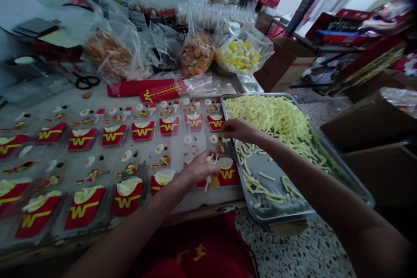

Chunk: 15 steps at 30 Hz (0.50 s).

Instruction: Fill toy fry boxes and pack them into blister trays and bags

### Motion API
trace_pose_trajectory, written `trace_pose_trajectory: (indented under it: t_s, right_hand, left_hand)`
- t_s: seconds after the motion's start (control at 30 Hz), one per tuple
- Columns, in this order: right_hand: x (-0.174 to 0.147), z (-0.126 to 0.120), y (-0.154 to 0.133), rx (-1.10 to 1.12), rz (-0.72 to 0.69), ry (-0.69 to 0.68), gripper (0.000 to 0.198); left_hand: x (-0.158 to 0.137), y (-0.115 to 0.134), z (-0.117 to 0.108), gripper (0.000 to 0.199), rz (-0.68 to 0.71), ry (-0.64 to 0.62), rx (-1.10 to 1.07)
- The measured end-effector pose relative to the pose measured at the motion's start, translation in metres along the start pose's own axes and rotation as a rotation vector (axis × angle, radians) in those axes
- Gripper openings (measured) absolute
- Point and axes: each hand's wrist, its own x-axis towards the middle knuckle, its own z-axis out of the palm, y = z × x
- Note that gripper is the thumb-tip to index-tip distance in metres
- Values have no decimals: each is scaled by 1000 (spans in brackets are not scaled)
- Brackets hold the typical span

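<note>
My left hand is closed around several small white-and-yellow pieces, with thin white ends poking out between the fingers. It hovers over the front row of clear plastic trays. My right hand pinches a small yellowish piece just above a tray at the right end of the rows. Red cartons with a yellow W sit in the trays, and many hold pale fry-shaped sticks. Fried-egg-shaped pieces and round multicoloured pieces lie in other hollows.
Right of the rows, a metal tray holds a heap of pale yellow sticks. Bags of brown round pieces and yellow-white pieces stand behind, with scissors at left. Cardboard boxes and another person's arm are at right.
</note>
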Motion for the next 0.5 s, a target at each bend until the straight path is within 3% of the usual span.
trace_pose_trajectory:
  t_s: [0.07,0.23,0.5]
  right_hand:
    - [1,1,-2,-33,24,-36,16]
    - [2,9,-9,-281,2,29,15]
    - [-8,17,-48,-733,43,18,18]
  left_hand:
    - [1,-2,1,48,2,8,34]
    - [1,-7,6,47,30,49,142]
    - [-3,-3,9,42,50,75,172]
